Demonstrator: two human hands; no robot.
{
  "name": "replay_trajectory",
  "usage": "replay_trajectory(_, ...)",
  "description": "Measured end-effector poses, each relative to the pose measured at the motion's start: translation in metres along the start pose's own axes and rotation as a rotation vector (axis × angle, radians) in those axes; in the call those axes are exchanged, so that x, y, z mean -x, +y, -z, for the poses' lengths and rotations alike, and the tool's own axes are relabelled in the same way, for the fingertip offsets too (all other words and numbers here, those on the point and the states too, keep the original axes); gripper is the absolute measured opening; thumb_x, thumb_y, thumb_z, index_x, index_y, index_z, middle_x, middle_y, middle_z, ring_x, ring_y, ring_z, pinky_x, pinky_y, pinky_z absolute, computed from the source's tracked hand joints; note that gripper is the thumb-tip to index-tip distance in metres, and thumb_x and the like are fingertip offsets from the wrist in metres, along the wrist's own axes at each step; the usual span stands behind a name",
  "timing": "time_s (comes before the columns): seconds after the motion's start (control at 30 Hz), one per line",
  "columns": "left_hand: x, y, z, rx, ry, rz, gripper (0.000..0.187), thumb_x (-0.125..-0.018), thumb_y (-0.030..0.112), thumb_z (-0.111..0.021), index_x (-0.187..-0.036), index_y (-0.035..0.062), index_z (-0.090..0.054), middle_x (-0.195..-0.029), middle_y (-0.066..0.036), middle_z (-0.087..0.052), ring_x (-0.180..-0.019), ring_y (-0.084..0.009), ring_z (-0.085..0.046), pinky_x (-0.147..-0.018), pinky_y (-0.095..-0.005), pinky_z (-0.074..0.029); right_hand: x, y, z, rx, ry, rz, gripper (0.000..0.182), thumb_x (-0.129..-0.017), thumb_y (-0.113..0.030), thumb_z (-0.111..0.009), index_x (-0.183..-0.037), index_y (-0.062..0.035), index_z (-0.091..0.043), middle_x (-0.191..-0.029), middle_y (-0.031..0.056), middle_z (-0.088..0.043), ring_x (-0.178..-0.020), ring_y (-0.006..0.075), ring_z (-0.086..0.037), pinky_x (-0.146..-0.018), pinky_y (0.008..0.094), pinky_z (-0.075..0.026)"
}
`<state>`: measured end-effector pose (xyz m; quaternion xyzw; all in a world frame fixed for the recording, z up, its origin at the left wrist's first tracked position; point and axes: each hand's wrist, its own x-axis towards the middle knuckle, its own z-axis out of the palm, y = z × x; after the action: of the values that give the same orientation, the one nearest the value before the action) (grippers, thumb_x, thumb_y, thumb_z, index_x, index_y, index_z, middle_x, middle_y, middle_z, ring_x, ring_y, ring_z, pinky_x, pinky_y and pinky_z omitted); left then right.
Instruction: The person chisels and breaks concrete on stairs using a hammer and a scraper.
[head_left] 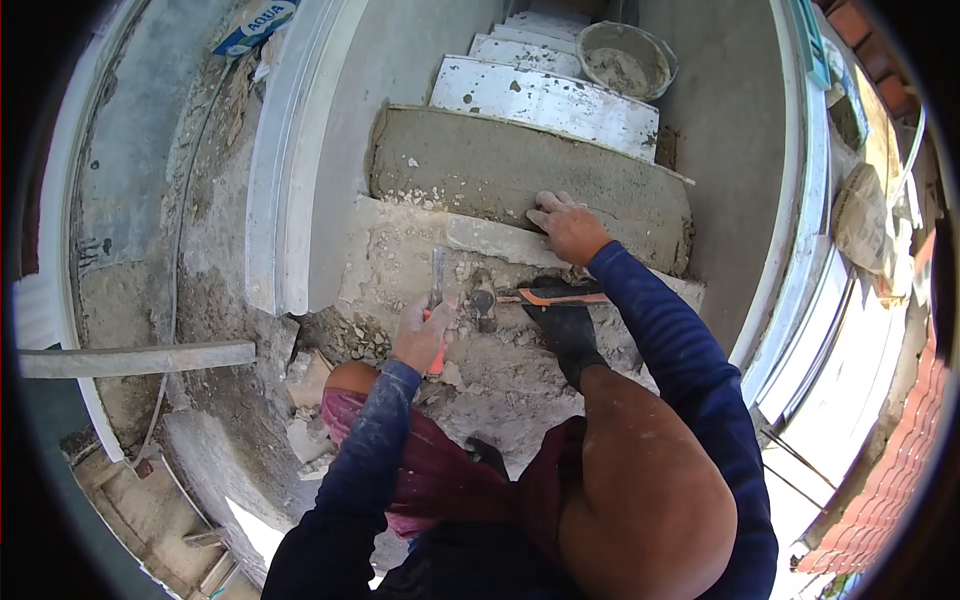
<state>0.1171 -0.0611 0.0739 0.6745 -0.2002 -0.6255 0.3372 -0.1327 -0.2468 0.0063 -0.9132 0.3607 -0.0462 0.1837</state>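
Observation:
My left hand (420,335) is closed around a chisel (437,272), its metal blade pointing up toward the step and a red-orange handle showing below the fingers. My right hand (575,232) rests with its fingers apart on the front edge of a grey mortar-covered step (480,160). Just below the right hand, a hammer (484,300) with an orange and black handle lies across the rubble beside my dark shoe (565,335). A pale strip of cement or board (497,240) runs along the foot of the step.
Further up, white mortar-spotted boards (545,105) cover the stairs. A bucket of mortar (625,60) stands at the upper right. Plastered walls (715,150) close in both sides. A loose plank (140,360) juts in at left, and a dusty sack (862,220) lies at right.

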Motion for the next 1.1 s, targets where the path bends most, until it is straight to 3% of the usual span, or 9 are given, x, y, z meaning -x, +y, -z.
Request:
replay_trajectory(0.1,0.011,-0.028,0.016,0.077,0.050,0.041,0.021,-0.097,0.025,-0.064,-0.095,0.0063,-0.055,-0.072,0.000,-0.055,-0.055,-0.0077,-0.052,-0.047,-0.0247,-0.040,0.010,0.018,0.001,0.007,-0.196,-0.129,0.022,-0.086,-0.009,-0.054,-0.105,-0.0029,-0.064,-0.113,0.0204,-0.059,-0.103,0.0404,-0.062,-0.086,0.0483,-0.053)
replay_trajectory(0.2,0.001,-0.038,0.015,0.064,0.131,0.098,0.021,-0.098,0.025,-0.064,-0.095,0.0066,-0.055,-0.071,0.000,-0.055,-0.056,-0.0081,-0.053,-0.048,-0.0243,-0.042,0.019,0.024,0.004,0.029,-0.201,-0.114,0.020,-0.084,-0.007,-0.055,-0.101,-0.0016,-0.064,-0.115,0.0216,-0.059,-0.103,0.0409,-0.062,-0.086,0.0486,-0.053)
replay_trajectory(0.47,-0.015,-0.031,0.006,0.154,0.122,-0.004,0.020,-0.099,0.026,-0.062,-0.098,0.0075,-0.056,-0.076,0.000,-0.056,-0.063,-0.0085,-0.054,-0.055,-0.0257,-0.045,0.074,-0.014,0.073,-0.150,-0.069,-0.248,0.010,-0.076,-0.001,-0.056,-0.085,0.0018,-0.060,-0.086,0.0244,-0.062,-0.095,0.0430,-0.060,-0.083,0.0517,-0.050)
replay_trajectory(0.6,-0.019,-0.033,0.006,0.202,0.110,-0.034,0.018,-0.099,0.023,-0.060,-0.105,0.0069,-0.057,-0.082,-0.001,-0.057,-0.069,-0.0095,-0.057,-0.058,-0.0262,-0.046,0.169,-0.032,0.081,-0.202,-0.620,-0.399,0.025,-0.077,-0.004,-0.062,-0.102,-0.0031,-0.069,-0.089,0.0225,-0.066,-0.092,0.0416,-0.063,-0.084,0.0504,-0.052)
replay_trajectory(0.7,-0.017,-0.036,0.004,0.169,0.127,0.000,0.022,-0.098,0.019,-0.059,-0.115,0.0052,-0.056,-0.086,-0.002,-0.058,-0.072,-0.0111,-0.058,-0.060,-0.0274,-0.048,0.180,-0.050,0.076,-0.265,-0.365,-0.461,0.040,-0.079,-0.011,-0.068,-0.120,-0.0073,-0.067,-0.102,0.0186,-0.067,-0.102,0.0386,-0.063,-0.088,0.0466,-0.052)
replay_trajectory(0.8,-0.013,-0.031,0.002,0.210,0.053,0.023,0.028,-0.096,0.015,-0.059,-0.121,0.0043,-0.054,-0.088,-0.003,-0.058,-0.072,-0.0124,-0.059,-0.061,-0.0280,-0.050,0.136,-0.068,0.071,-0.166,-0.098,-0.352,0.052,-0.080,-0.019,-0.072,-0.130,-0.0093,-0.061,-0.116,0.0161,-0.063,-0.110,0.0374,-0.059,-0.091,0.0446,-0.051)
replay_trajectory(0.87,-0.017,-0.036,0.003,0.201,0.046,0.019,0.029,-0.096,0.014,-0.059,-0.123,0.0043,-0.053,-0.089,-0.004,-0.059,-0.071,-0.0128,-0.059,-0.062,-0.0286,-0.050,0.110,-0.071,0.049,-0.133,-0.128,-0.172,0.057,-0.082,-0.022,-0.072,-0.135,-0.0100,-0.056,-0.121,0.0159,-0.058,-0.112,0.0367,-0.057,-0.092,0.0445,-0.050)
replay_trajectory(0.97,-0.016,-0.030,0.004,0.218,0.048,0.021,0.029,-0.096,0.013,-0.059,-0.123,0.0044,-0.053,-0.089,-0.004,-0.059,-0.071,-0.0130,-0.059,-0.061,-0.0287,-0.050,0.094,-0.072,0.001,-0.098,-0.187,-0.091,0.054,-0.084,-0.022,-0.069,-0.135,-0.0104,-0.056,-0.117,0.0165,-0.058,-0.109,0.0356,-0.058,-0.090,0.0449,-0.050)
replay_trajectory(1.1,-0.023,-0.041,0.014,0.252,0.066,0.005,0.026,-0.096,0.014,-0.060,-0.120,0.0047,-0.054,-0.088,-0.004,-0.058,-0.071,-0.0127,-0.059,-0.061,-0.0285,-0.050,0.084,-0.075,0.006,-0.164,-0.296,-0.140,0.048,-0.087,-0.021,-0.066,-0.133,-0.0098,-0.057,-0.112,0.0152,-0.057,-0.108,0.0350,-0.059,-0.087,0.0453,-0.050)
